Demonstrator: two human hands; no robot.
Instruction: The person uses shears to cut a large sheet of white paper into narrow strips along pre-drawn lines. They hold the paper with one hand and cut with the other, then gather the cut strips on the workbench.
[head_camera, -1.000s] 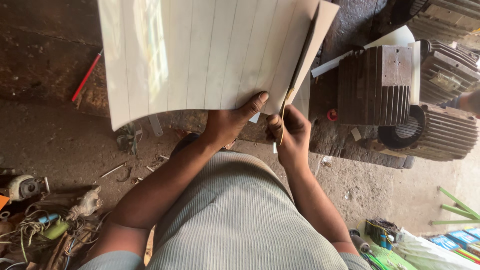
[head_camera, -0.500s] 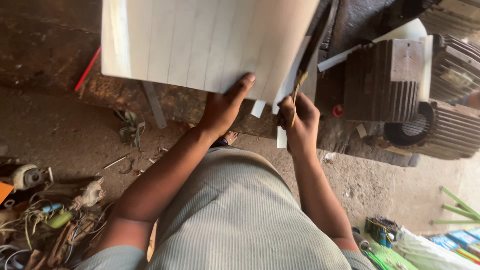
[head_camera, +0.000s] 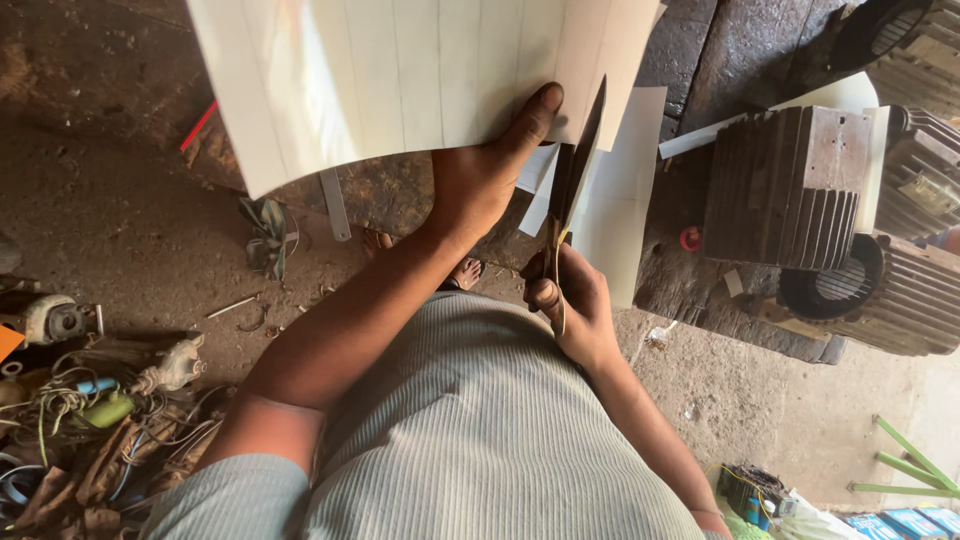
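Nearest the camera is the person's own torso in a ribbed pale grey-green shirt (head_camera: 480, 430), with both forearms reaching forward out of it. The right hand (head_camera: 570, 305) is clenched around the handles of a pair of scissors (head_camera: 572, 190), whose dark blades point up and away into the edge of a large white sheet (head_camera: 400, 75). The left hand (head_camera: 485, 170) grasps that sheet from below — thumb pressed flat against its near face, the other fingers hidden behind it. The sheet is ruled with faint lengthwise lines and is held up in front of the person, so it blocks most of the ground behind it. A narrower white strip (head_camera: 620, 190) hangs just beside the blades on the right.

Down at the left lies a heap of tangled wires and cable ends (head_camera: 90, 420), with a small round metal part (head_camera: 55, 320) near it. At the lower right corner sit green rods (head_camera: 905, 470) and some small blue boxes (head_camera: 905, 523) — their contents cannot be made out.

Farther off on the right, finned grey electric motor housings (head_camera: 790, 185) rest on a rough block (head_camera: 730, 300). A red rod (head_camera: 198, 126) pokes out from behind the sheet's left side, over the dirt floor (head_camera: 130, 230).
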